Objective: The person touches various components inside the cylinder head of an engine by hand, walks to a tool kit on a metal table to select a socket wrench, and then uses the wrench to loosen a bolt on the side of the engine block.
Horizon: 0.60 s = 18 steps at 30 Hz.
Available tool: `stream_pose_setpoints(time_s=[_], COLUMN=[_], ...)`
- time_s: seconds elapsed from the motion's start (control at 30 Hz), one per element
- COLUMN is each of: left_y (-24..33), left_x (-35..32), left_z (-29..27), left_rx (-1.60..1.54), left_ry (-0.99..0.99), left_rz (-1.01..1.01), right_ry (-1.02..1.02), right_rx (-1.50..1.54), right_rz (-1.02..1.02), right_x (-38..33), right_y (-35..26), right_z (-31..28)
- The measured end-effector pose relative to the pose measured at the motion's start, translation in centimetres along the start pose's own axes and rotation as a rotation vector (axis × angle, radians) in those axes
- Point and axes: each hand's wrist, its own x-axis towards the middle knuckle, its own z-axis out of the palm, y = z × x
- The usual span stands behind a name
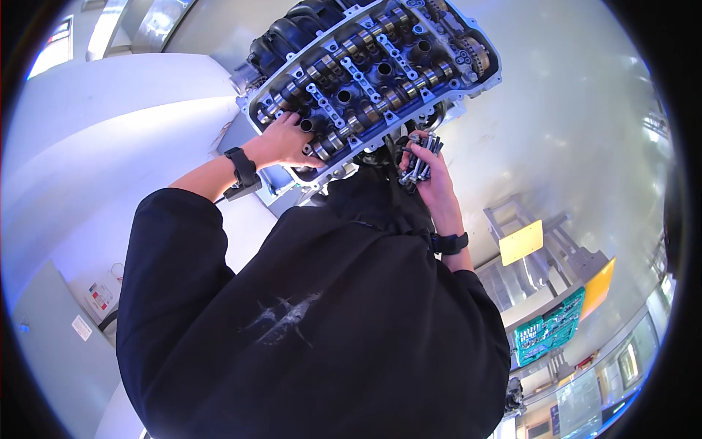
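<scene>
Left fingers [291, 120] on one end of the open-topped engine [369, 79], silvery bolts [414, 170] in right fingers [428, 156]

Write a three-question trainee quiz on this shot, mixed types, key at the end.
1. What does the right hand hold?
a) a wrench
b) a bunch of metal bolts
c) a cloth
2. True or false: the left hand lies at the sprocket end of the opened engine.
3. Fill in: the band on the left wrist is ____ in colour.

Key:
1. b, a bunch of metal bolts.
2. False: the left hand is at the engine's opposite end, away from the sprocket.
3. Black.
</scene>
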Motion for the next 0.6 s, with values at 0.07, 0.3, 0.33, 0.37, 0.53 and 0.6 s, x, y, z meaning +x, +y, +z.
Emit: stream_pose_setpoints(time_s=[0.07,0.3,0.33,0.37,0.53,0.6], left_y=[-0.3,-1.5,-2.1,-2.5,-4.0,-3.8], left_x=[0.1,-0.2,-0.2,-0.3,0.2,0.2], left_z=[0.3,0.0,-0.2,-0.1,0.7,0.4], left_rx=[-0.025,-0.098,-0.148,-0.15,-0.085,-0.074], left_ry=[0.025,-0.009,-0.02,-0.022,0.054,0.085], left_rz=[0.008,0.092,0.137,0.136,0.228,0.251], right_ry=[0.011,-0.004,-0.002,-0.002,0.004,0.002], right_rx=[0.001,-0.007,-0.012,-0.017,0.001,0.01], right_rz=[0.013,0.032,0.027,0.024,0.032,0.029], right_x=[0.2,0.7,0.7,0.7,0.9,0.9], right_y=[0.0,0.1,0.0,0.0,0.1,0.1], right_z=[-0.2,-0.1,-0.2,-0.2,-0.3,-0.3])
